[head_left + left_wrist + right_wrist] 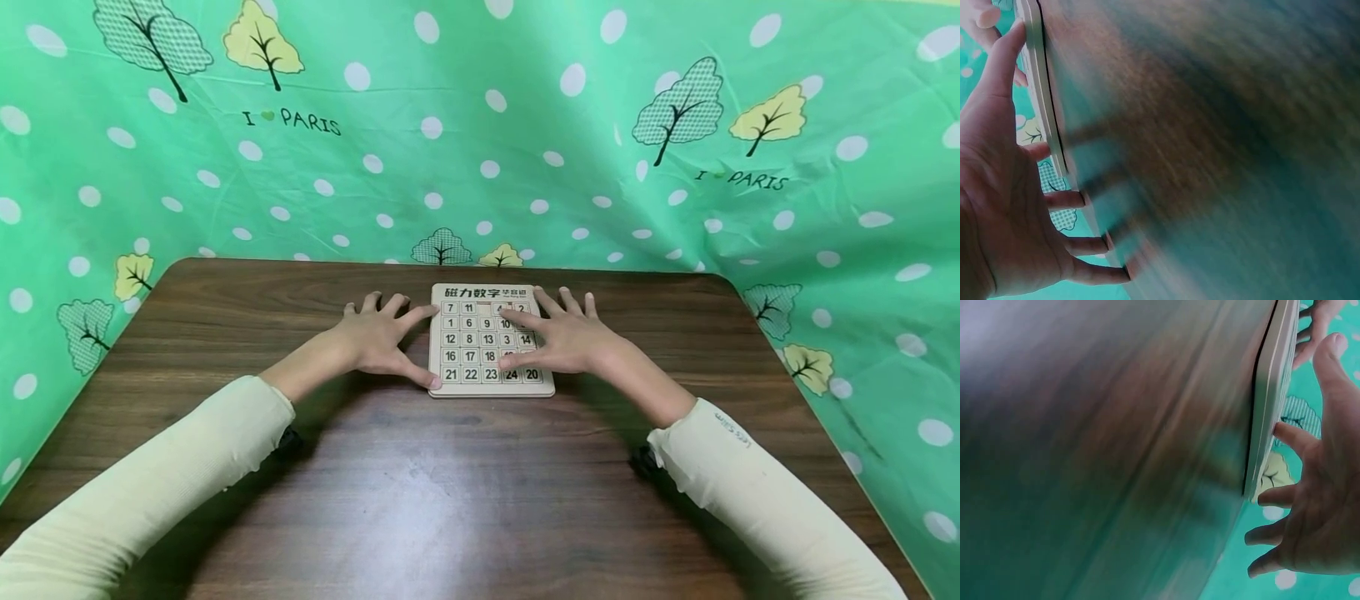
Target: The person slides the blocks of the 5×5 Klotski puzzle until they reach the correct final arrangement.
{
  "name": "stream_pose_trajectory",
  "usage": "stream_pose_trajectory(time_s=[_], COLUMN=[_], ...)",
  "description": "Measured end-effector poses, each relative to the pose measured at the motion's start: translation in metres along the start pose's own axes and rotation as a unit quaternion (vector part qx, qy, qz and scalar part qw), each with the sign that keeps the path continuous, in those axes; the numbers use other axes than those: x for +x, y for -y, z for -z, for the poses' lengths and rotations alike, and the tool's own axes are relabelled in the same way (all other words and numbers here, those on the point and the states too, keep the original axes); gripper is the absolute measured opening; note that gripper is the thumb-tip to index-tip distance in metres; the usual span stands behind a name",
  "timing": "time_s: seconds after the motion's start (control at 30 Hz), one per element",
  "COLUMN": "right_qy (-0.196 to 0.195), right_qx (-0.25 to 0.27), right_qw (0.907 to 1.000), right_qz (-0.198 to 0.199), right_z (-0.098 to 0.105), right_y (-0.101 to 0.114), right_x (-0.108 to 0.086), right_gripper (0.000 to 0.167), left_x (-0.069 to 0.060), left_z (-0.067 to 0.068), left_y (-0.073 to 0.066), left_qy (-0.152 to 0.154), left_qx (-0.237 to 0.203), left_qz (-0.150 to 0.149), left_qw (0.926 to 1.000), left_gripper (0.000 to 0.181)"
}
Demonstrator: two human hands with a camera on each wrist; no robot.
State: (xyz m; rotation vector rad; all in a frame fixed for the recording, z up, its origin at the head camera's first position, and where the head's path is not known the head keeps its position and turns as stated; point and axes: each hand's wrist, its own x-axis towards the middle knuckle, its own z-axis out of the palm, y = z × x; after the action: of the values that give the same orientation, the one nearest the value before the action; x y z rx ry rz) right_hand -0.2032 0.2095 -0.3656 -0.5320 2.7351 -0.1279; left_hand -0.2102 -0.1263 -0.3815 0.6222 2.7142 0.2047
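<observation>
A number sliding puzzle (489, 339) with a pale board and square numbered tiles lies flat on the table. Its top row shows a gap between tiles 11 and 4. My left hand (372, 337) is spread at the board's left side, thumb at the lower left corner and index finger at the upper left edge. My right hand (573, 337) reaches over the right side with fingers spread. Its index fingertip is at tile 4 and its thumb is over the lower rows, partly covering several tiles. In the right wrist view, the right thumb (1333, 353) stands raised above the board.
The dark wooden table (412, 500) extends around the puzzle. Behind it hangs a green cloth (480, 125) with white dots and printed trees, close to the table's far edge. Pale sleeves (172, 467) cover both forearms, with a dark strap (645, 460) under the right one.
</observation>
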Motion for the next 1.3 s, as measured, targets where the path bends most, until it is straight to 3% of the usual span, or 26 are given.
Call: stream_pose_trajectory(time_s=[0.3,0.6,0.8,1.3], right_qy=[-0.012,-0.023,-0.015,0.012], right_qx=[0.004,0.022,0.013,0.013], right_qw=[0.9999,0.9986,0.9991,0.9998], right_qz=[0.008,0.044,0.037,0.012], right_z=[0.004,-0.001,-0.002,0.005], right_y=[-0.003,0.025,0.035,0.013], right_x=[-0.007,0.008,0.015,0.006], right_gripper=[0.091,0.090,0.089,0.088], left_x=[0.001,0.001,0.001,0.000], left_z=[-0.001,-0.002,-0.002,0.001], left_y=[-0.001,-0.002,-0.003,-0.001], left_qy=[0.005,0.006,0.008,0.009], left_qx=[0.002,0.003,0.003,0.004], left_qz=[-0.004,-0.003,-0.005,-0.004], left_qw=[1.0000,1.0000,0.9999,0.9999], left_gripper=[0.131,0.130,0.131,0.131])
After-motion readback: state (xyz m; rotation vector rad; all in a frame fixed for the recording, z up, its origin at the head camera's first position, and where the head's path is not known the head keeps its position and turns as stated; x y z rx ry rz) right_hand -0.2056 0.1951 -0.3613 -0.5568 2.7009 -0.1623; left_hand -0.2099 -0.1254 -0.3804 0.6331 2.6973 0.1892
